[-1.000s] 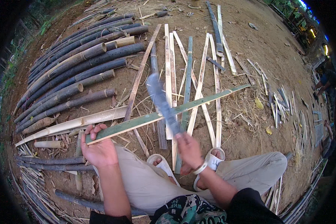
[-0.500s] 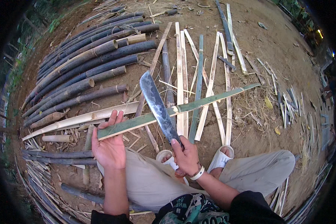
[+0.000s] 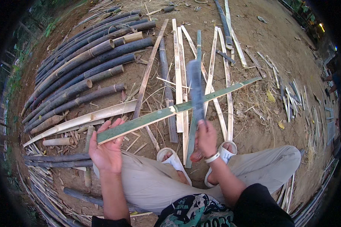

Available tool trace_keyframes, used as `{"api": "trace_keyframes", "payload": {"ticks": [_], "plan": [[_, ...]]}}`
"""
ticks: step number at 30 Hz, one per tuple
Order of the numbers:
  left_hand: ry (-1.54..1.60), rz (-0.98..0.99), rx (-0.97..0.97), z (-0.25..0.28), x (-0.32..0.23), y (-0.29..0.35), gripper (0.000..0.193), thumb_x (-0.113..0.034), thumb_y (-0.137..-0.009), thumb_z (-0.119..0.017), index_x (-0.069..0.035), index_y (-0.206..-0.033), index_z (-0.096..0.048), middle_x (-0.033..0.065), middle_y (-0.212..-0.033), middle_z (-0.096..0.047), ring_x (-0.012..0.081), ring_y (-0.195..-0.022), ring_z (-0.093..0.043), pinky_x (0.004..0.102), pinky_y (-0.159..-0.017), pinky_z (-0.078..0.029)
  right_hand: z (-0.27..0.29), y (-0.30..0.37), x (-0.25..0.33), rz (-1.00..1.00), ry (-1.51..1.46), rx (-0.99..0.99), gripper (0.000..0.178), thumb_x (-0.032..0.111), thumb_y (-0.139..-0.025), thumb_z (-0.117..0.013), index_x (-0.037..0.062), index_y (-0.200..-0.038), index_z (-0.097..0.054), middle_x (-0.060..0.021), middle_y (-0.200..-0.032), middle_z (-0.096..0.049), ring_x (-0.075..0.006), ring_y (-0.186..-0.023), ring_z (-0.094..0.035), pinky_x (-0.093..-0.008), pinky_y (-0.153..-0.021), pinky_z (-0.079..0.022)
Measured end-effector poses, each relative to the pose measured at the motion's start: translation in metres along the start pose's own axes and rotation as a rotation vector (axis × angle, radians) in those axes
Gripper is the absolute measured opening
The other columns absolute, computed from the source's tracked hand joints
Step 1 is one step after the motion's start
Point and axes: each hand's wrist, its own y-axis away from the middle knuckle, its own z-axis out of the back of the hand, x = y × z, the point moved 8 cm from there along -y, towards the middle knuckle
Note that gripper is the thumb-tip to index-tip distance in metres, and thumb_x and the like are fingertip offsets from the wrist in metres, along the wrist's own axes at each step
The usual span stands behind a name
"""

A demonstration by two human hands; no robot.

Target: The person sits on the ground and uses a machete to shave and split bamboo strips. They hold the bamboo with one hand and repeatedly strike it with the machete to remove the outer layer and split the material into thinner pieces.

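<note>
A long green split bamboo strip [image 3: 147,117] slants across the view, its near end resting in my left hand [image 3: 107,157]. That palm faces up, with fingers behind the strip. A pale nick shows on its green face near the middle. My right hand [image 3: 207,139] is wrapped round the reddish-brown handle of a machete [image 3: 195,85]. The blade points up and away, smeared by motion, and passes in front of the strip right of the nick. Whether blade and strip touch, I cannot tell.
Dark bamboo poles [image 3: 85,94] lie stacked at the left. Pale split strips [image 3: 179,75] spread over the dirt ahead. Fibre shavings [image 3: 254,104] and short split pieces [image 3: 291,98] lie to the right. My feet in white sandals [image 3: 174,160] are close below the blade.
My right hand has swung the machete to the right, its blade turning from leaning left to nearly upright. My left hand still holds the strip's near end, slightly lower in view.
</note>
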Motion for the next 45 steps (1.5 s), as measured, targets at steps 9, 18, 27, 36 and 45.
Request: {"api": "trace_keyframes", "payload": {"ticks": [9, 18, 27, 36, 45], "plan": [[-0.060, -0.017, -0.096, 0.011, 0.002, 0.005, 0.048, -0.033, -0.096, -0.037, 0.009, -0.108, -0.057, 0.0379, -0.121, -0.052, 0.0459, -0.117, -0.053, 0.0497, -0.098, -0.048, 0.028, -0.012, 0.005, -0.287, -0.274, 0.028, 0.031, 0.036, -0.099, -0.046, 0.0081, -0.086, -0.050, 0.0011, -0.053, -0.045, -0.0106, -0.037, -0.043, -0.0266, -0.033, -0.035], [-0.090, -0.032, -0.164, 0.019, 0.002, 0.001, 0.050, -0.032, -0.096, -0.033, 0.011, -0.103, -0.057, 0.0385, -0.118, -0.053, 0.0471, -0.115, -0.054, 0.0512, -0.099, -0.046, 0.017, -0.009, 0.005, -0.292, -0.267, 0.010, 0.030, 0.032, -0.099, -0.048, 0.0068, -0.083, -0.052, 0.0001, -0.050, -0.044, -0.0110, -0.036, -0.046, -0.0274, -0.034, -0.036], [-0.109, -0.055, -0.172, 0.016, 0.003, 0.004, 0.050, -0.033, -0.097, -0.031, 0.009, -0.105, -0.057, 0.0371, -0.118, -0.054, 0.0460, -0.114, -0.055, 0.0505, -0.097, -0.048, 0.024, -0.012, -0.003, -0.318, -0.294, 0.019, 0.027, 0.034, -0.100, -0.047, 0.0097, -0.090, -0.054, 0.0021, -0.052, -0.045, -0.0091, -0.038, -0.044, -0.0245, -0.034, -0.035], [-0.077, -0.021, -0.114, 0.013, 0.005, 0.005, 0.052, -0.034, -0.097, -0.031, 0.010, -0.108, -0.056, 0.0366, -0.121, -0.053, 0.0450, -0.114, -0.056, 0.0482, -0.096, -0.049, 0.009, 0.006, 0.024, -0.318, -0.278, 0.066, 0.030, 0.033, -0.098, -0.049, 0.0082, -0.082, -0.051, 0.0008, -0.051, -0.045, -0.0097, -0.037, -0.044, -0.0256, -0.035, -0.037], [-0.080, -0.028, -0.074, 0.014, 0.002, 0.008, 0.052, -0.035, -0.096, -0.034, 0.010, -0.111, -0.055, 0.0360, -0.119, -0.055, 0.0441, -0.114, -0.056, 0.0483, -0.096, -0.050, 0.012, 0.004, 0.016, -0.371, -0.361, 0.066, 0.031, 0.036, -0.098, -0.049, 0.0078, -0.085, -0.050, -0.0004, -0.055, -0.047, -0.0117, -0.036, -0.043, -0.0266, -0.034, -0.036]]}}
